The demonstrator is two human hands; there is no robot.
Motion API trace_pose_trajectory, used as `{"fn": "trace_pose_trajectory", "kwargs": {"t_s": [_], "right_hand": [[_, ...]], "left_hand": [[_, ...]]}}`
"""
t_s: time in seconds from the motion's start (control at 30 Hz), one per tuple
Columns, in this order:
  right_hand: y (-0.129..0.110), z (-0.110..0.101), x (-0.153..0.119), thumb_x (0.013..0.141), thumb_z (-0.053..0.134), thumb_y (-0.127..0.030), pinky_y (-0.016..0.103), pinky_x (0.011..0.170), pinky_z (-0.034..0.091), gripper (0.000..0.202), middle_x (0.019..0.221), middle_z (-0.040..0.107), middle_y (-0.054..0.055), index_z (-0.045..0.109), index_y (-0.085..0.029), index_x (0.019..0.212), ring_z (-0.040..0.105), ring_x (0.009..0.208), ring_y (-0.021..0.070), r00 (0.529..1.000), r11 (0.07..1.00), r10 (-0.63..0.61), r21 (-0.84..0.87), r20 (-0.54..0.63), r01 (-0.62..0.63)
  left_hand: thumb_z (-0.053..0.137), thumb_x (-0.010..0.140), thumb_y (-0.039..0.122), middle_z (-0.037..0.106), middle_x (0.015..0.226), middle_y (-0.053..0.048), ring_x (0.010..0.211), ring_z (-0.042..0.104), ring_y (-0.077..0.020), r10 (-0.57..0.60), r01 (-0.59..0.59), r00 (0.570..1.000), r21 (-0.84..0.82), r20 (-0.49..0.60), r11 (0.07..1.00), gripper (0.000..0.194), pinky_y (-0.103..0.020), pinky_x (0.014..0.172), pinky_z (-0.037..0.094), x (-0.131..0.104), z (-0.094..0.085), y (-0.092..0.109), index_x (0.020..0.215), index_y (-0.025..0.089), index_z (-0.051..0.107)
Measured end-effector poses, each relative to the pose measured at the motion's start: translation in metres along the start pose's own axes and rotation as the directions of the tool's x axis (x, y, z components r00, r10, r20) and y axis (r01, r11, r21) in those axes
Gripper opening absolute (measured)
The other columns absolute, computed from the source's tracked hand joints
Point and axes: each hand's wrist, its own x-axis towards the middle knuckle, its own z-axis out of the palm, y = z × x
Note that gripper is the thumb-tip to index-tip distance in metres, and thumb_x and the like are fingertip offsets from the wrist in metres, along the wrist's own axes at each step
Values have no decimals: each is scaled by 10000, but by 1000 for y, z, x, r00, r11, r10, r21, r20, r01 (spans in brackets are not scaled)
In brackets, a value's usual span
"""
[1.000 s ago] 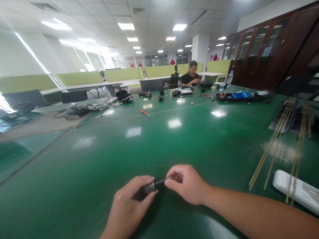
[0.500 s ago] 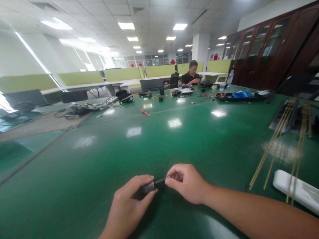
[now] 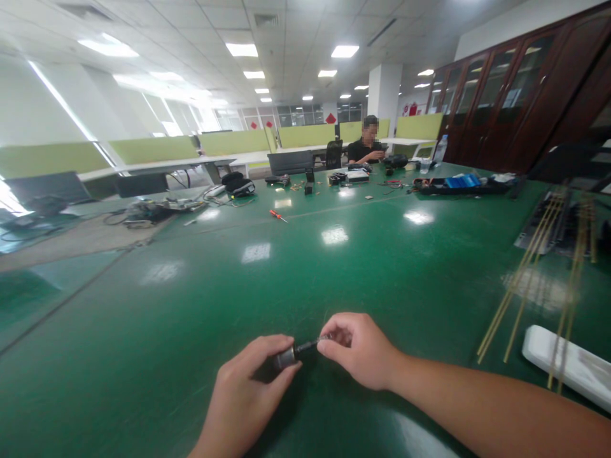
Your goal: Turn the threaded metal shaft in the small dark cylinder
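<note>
Close in front of me, a short grey metal cylinder (image 3: 286, 358) sits between the thumb and fingers of my left hand (image 3: 251, 385). It resembles a small motor, but blur hides its exact kind. From its right end a thin dark shaft (image 3: 306, 346) runs toward my right hand (image 3: 365, 350). There my thumb and forefinger pinch the shaft's far tip, and the other fingers curl in behind. Both hands are low over the green table (image 3: 214, 286). What the right fingertips cover is hidden.
A red screwdriver (image 3: 277, 215) lies farther off. Thin yellow rods (image 3: 522, 277) and a white case (image 3: 568, 362) are at the right. Across the table a person (image 3: 365, 149) sits by small devices and a black tray (image 3: 463, 186). Cables and parts (image 3: 155, 210) lie left.
Almost nothing differs. My right hand has shifted very slightly, and both hands keep the same grip on the cylinder and its shaft.
</note>
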Motion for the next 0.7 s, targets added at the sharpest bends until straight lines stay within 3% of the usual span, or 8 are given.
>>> {"fn": "trace_pose_trajectory", "kwargs": {"t_s": [0.7], "right_hand": [[5,0,1,807,685,-253,233,561,404,107,654,608,-8,679,-148,789,535,596,120,1000,999,7,43,-20,-6]], "left_hand": [[727,833,343,747,959,-15,850,729,-187,-16,16,1000,-7,10,1000,199,-249,777,615,-1,-1,-3,1009,250,722]]}}
